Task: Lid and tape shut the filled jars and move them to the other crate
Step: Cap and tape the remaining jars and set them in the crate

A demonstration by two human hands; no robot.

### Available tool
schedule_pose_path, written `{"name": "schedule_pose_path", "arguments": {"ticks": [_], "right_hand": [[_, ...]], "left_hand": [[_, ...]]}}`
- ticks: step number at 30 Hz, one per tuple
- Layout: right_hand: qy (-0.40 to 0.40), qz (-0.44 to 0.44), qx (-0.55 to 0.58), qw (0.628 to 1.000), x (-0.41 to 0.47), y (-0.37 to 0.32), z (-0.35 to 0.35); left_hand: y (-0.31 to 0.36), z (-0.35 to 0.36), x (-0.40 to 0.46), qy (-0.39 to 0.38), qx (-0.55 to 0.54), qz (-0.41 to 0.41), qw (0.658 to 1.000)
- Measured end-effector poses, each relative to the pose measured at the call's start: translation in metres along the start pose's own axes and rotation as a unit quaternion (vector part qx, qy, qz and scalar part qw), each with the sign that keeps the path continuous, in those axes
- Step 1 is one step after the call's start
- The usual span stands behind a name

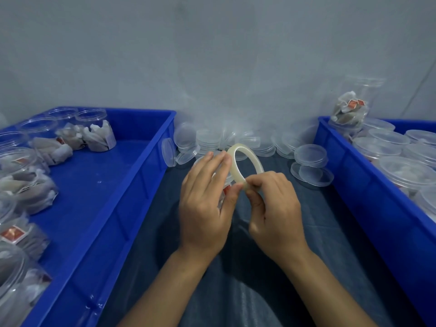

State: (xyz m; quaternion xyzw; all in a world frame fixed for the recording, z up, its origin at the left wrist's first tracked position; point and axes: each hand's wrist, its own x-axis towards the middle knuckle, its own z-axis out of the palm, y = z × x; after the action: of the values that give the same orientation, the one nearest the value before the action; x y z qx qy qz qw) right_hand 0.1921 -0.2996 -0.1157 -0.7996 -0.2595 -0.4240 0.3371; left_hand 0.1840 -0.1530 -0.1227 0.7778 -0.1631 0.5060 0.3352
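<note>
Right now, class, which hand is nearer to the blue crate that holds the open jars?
Left. The left hand is on the side of that crate, beside its inner wall. The right hand, pinching the tape roll, lies farther off, toward the other crate.

1 view only: head-worn wide-angle cam, looking forward and down, close over the lap. Both forearms enter from the bottom edge, blue crate fills the left of frame, second crate the right edge, grey wall spans the upper half. Edges show barrel distortion.
</note>
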Motion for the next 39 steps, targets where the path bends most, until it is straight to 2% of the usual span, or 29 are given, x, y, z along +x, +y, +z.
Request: {"name": "schedule_pose_path", "arguments": {"ticks": [3, 7, 12, 25, 39], "right_hand": [[0.011, 0.005, -0.013, 1.0, -0.0005, -0.0016, 0.0007], [0.028, 0.011, -0.036, 0.999, -0.0005, -0.0045, 0.0005], [0.029, 0.019, -0.052, 0.998, -0.001, -0.0068, 0.002], [0.018, -0.056, -0.102, 0.993, 0.0018, 0.0008, -0.0022], [0.003, -0.027, -0.076, 0.997, -0.0006, -0.0051, 0.0004]], "left_hand": [[0.0021, -0.0011, -0.0011, 0.039, 0.008, 0.001, 0.999], [0.0027, -0.0005, -0.0026, 0.052, 0.031, 0.011, 0.998], [0.0021, -0.0006, -0.0031, 0.047, 0.038, 0.01, 0.998], [0.0051, -0.0071, 0.0023, 0.018, -0.019, -0.046, 0.999], [0.0016, -0.0065, 0.0035, 0.013, 0.016, -0.034, 0.999]]}}
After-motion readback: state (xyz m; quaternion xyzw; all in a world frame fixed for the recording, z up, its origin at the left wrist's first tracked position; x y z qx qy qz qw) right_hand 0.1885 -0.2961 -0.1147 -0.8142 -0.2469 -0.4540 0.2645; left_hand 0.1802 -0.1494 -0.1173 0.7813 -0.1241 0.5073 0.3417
